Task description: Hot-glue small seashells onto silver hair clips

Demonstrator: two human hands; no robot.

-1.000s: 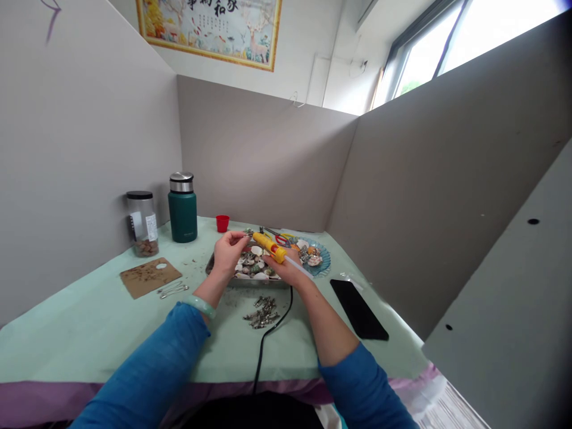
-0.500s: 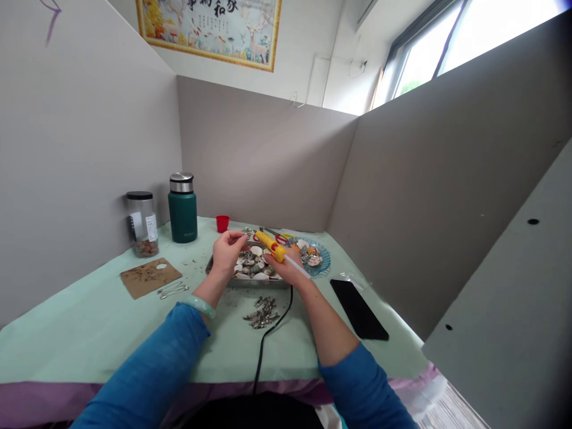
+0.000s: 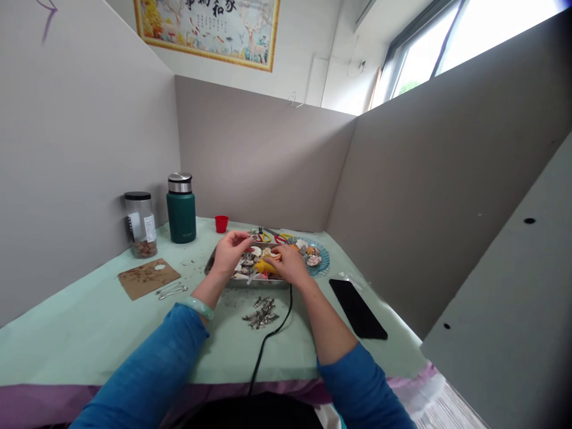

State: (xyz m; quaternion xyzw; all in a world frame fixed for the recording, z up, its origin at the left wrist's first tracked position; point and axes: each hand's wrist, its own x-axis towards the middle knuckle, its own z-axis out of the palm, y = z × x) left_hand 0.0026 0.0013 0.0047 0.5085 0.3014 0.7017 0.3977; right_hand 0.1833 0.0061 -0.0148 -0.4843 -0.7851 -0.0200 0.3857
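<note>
My left hand (image 3: 230,255) is raised at the left side of the metal tray (image 3: 232,283), thumb and fingertips pinched on a small silvery piece (image 3: 254,236) too small to name surely. My right hand (image 3: 291,262) is low over the tray, its fingers curled on a yellow glue gun (image 3: 264,266). The gun's clear glue stick (image 3: 252,277) points toward the lower left, and my hand hides its other end. Several seashells (image 3: 243,269) fill the tray under both hands. In front of it lies a pile of small metal clips (image 3: 261,313).
A blue glass plate (image 3: 325,262) of shells stands right of the tray, with pliers (image 3: 280,238) behind. A black cord (image 3: 268,339) runs to the table's front edge. Around are a phone-like black slab (image 3: 357,308), brown card (image 3: 149,280), green flask (image 3: 181,214), jar (image 3: 140,223) and red cup (image 3: 221,224).
My right hand has lowered the glue gun from above the tray onto the shells and turned it, so its glue stick now points left. My left hand keeps its pinch, shifted slightly right.
</note>
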